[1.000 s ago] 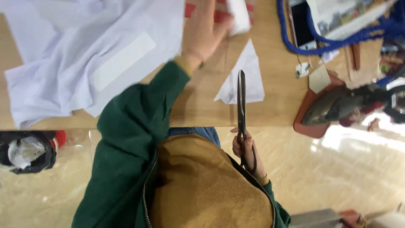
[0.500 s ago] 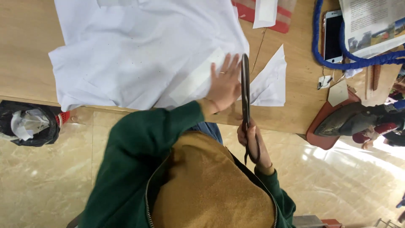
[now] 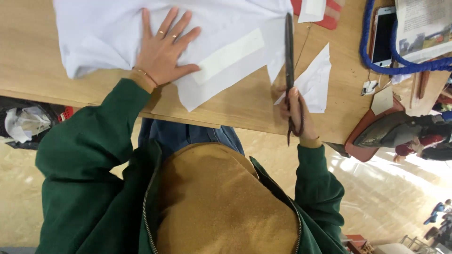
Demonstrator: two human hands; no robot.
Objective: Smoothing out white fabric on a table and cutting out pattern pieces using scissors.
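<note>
The white fabric [image 3: 113, 28] lies spread over the wooden tabletop [image 3: 33, 70], filling the area from about ten to twelve o'clock in the head view, with one pointed corner hanging toward the near edge at the centre. A pale rectangular strip [image 3: 228, 55] lies slantwise on the fabric, just to the three o'clock side of the left hand.

The left hand [image 3: 162, 51] lies flat on the fabric, palm down, fingers spread wide and pointing toward twelve o'clock, thumb stretched out toward the strip. Rings show on two fingers and a thin bracelet sits at the wrist. The green-sleeved forearm rises from seven o'clock, elbow bent over the table's edge.

The right hand [image 3: 295, 115] is closed round the handles of long dark scissors [image 3: 289, 56], thumb lying along the upper handle. The blades point straight toward twelve o'clock and look shut or nearly so; their length runs along the right border of the fabric, at or over its edge. The right wrist sits just past the tabletop's near edge, the sleeve descending toward five o'clock.

A white triangular offcut [image 3: 315, 80] lies touching or just beside the scissors at their three o'clock side. Farther toward two o'clock are a phone [image 3: 383, 35] ringed by a blue cord [image 3: 372, 59], and a clothes iron [image 3: 391, 131] resting on a reddish stand at three o'clock. A dark bag with crumpled white scraps [image 3: 21, 122] sits on the floor at nine o'clock.
</note>
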